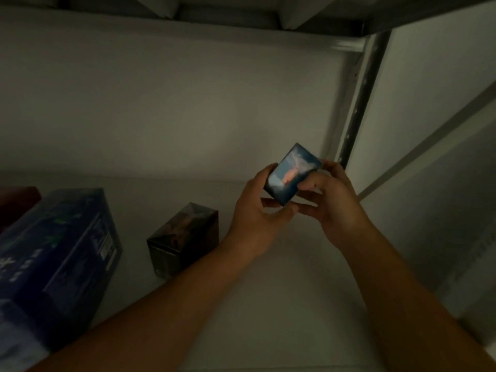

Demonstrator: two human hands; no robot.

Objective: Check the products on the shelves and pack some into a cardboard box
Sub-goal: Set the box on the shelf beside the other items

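Two hands met over the pale shelf (268, 304), holding a small blue box (291, 174) up off it near the metal upright (359, 103). The left hand (255, 210) curled round its left side, the right hand (327, 200) pinched its right edge, tilting the printed face up for a look. A dark box (185, 237) and a large blue carton (59, 259) stood unpicked to the left. Checking seemed under way; no cardboard box was in sight, so packing looked undone.
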